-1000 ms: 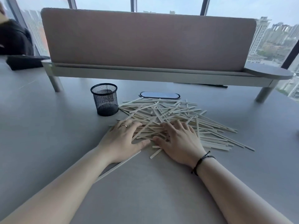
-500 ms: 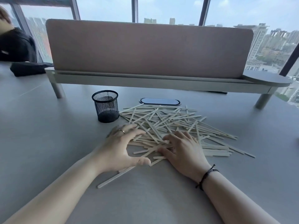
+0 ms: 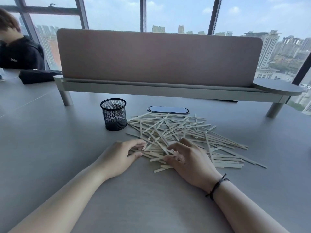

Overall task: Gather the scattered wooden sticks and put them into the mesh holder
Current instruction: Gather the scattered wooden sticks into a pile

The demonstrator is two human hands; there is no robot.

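A loose pile of pale wooden sticks point(image 3: 185, 130) lies on the grey table point(image 3: 50, 148), spreading to the right. The black mesh holder point(image 3: 114, 115) stands upright just left of the pile's far end; no stick shows inside it. My left hand point(image 3: 119, 157) is at the pile's near left edge, thumb and fingers closing round the ends of several sticks. My right hand point(image 3: 191, 160) is on the pile's near middle, its curled fingers pinching several sticks.
A dark phone point(image 3: 168, 109) lies flat behind the pile. A raised shelf with a pink-brown divider panel point(image 3: 158, 58) spans the back of the table on legs. A person in black point(image 3: 18, 51) sits at far left beside a black bundle point(image 3: 37, 76).
Both hands went from lying flat on the pile to curling their fingers round sticks at its near edge. The long stick near my left wrist has been drawn into the pile.
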